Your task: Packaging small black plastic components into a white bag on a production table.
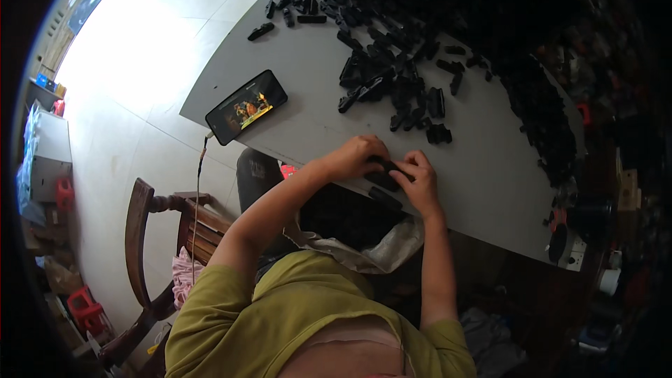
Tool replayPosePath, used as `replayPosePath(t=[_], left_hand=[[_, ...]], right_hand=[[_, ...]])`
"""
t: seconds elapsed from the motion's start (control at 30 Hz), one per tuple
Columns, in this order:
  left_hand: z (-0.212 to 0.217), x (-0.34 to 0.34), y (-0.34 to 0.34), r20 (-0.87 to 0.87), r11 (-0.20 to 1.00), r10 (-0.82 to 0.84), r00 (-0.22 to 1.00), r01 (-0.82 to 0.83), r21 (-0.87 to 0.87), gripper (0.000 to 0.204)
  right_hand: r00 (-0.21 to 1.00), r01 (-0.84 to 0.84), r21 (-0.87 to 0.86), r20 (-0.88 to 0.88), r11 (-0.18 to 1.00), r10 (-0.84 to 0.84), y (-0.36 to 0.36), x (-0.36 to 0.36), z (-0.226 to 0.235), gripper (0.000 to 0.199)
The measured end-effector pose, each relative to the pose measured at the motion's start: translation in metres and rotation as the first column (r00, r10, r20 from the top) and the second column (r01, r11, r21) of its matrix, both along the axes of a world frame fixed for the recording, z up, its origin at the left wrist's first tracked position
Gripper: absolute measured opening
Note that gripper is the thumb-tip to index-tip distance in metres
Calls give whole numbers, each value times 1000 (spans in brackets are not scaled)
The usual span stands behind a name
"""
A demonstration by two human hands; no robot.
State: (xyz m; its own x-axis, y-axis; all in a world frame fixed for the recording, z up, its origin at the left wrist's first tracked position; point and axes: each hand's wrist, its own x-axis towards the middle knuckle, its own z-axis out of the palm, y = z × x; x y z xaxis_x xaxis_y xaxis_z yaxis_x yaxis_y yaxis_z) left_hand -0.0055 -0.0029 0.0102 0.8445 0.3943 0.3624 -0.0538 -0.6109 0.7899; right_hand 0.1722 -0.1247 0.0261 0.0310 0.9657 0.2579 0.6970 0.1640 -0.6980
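Observation:
My left hand (360,157) and my right hand (418,180) meet at the near edge of the grey table (308,122). Between them they grip a small black oblong piece (383,178), its kind too dark to make out. The fingers of both are bent and closed around its ends. Just below it, another black piece (385,199) lies at the table's edge. Beyond my hands spreads a loose heap of similar black pieces (392,73), with one short piece (439,134) nearest to my right hand.
A phone (247,106) with a lit screen lies at the left, a cable (201,161) hanging from it. An open white sack (392,248) with dark contents sits below the table edge. A wooden chair (140,238) stands left. A power strip (576,255) is at the right corner.

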Motion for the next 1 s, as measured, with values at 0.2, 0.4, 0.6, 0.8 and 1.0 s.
replayPosePath(t=[0.2,0.4,0.6,0.8,1.0], left_hand=[[12,31,8,-9,923,374,928,-371,101,25],[7,52,13,-101,799,567,818,-516,308,30],[16,13,-10,-145,863,489,860,-454,222,30],[19,2,-11,-75,909,345,935,-313,274,35],[7,15,-1,-67,957,179,982,-158,244,29]], right_hand=[[874,445,111,161,888,-458,29,20,3,22],[794,427,168,401,888,-457,29,26,-15,15],[839,418,167,304,893,-450,4,20,-19,19],[828,448,221,264,866,-496,1,17,-21,26],[924,348,148,113,926,-366,22,9,-12,31]])
